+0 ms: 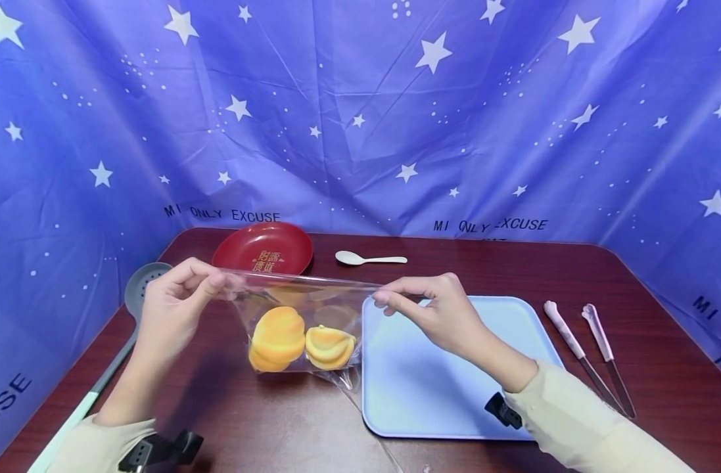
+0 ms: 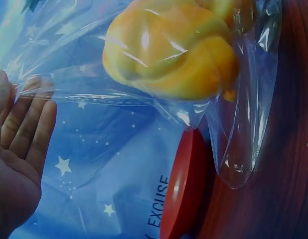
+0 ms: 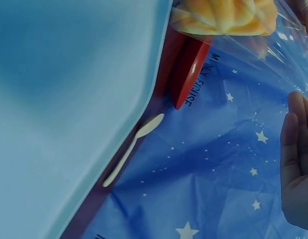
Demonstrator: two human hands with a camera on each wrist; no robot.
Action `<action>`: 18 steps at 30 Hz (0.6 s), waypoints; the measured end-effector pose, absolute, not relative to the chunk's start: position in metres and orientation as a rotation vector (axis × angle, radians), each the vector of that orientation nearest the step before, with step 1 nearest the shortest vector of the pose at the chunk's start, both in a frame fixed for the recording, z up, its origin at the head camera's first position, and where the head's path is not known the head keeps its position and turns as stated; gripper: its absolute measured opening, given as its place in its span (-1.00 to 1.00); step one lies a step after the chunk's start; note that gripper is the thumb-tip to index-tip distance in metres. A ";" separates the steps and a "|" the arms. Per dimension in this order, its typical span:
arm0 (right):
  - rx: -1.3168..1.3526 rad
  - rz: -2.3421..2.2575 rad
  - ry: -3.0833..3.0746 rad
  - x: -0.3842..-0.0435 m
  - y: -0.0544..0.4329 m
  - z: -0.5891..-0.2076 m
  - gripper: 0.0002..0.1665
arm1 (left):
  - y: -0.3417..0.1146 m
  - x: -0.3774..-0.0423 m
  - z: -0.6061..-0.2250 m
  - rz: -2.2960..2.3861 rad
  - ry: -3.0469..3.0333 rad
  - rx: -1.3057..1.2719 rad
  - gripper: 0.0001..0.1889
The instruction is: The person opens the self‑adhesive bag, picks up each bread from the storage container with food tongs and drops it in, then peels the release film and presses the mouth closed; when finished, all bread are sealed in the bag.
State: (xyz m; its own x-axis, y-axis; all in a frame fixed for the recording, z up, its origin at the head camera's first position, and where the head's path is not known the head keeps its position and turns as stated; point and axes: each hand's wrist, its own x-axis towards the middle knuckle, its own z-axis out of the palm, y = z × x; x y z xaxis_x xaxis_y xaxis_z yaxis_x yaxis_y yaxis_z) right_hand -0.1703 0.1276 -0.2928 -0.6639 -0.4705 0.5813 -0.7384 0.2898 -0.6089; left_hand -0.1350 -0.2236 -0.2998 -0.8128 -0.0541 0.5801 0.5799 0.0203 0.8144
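A clear plastic bag [image 1: 330, 299] is stretched between both hands in the head view. My left hand [image 1: 179, 302] pinches its top left corner between thumb and fingers. The top right corner is pinched by my right hand [image 1: 437, 305]. Inside the bag lie two yellow-orange bread-like pieces: a larger rounded one [image 1: 277, 338] on the left and a smaller folded one [image 1: 329, 347] on the right. The left wrist view shows the larger piece [image 2: 169, 50] close up through creased plastic. The bag overlaps the light blue tray's left edge in the head view.
The light blue tray [image 1: 455, 394] lies at the right of the dark red table [image 1: 265, 420]. Behind the bag is a red plate [image 1: 298, 246], with a cream spoon [image 1: 372, 259] beside it. A slotted spoon [image 1: 114, 361] lies far left; pink-handled tongs [image 1: 597, 355] lie far right.
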 end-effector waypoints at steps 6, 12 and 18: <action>1.199 1.349 -2.188 -0.172 0.118 -0.284 -0.87 | -0.233 -0.125 -0.290 -1.904 -1.787 -0.635 -0.92; 1.306 1.372 -2.144 -0.163 0.110 -0.281 -0.88 | -0.245 -0.112 -0.288 -1.975 -1.710 -0.707 -0.88; 1.412 1.447 -2.193 -0.145 0.112 -0.281 -0.86 | -0.260 -0.103 -0.296 -2.038 -1.745 -0.913 -0.80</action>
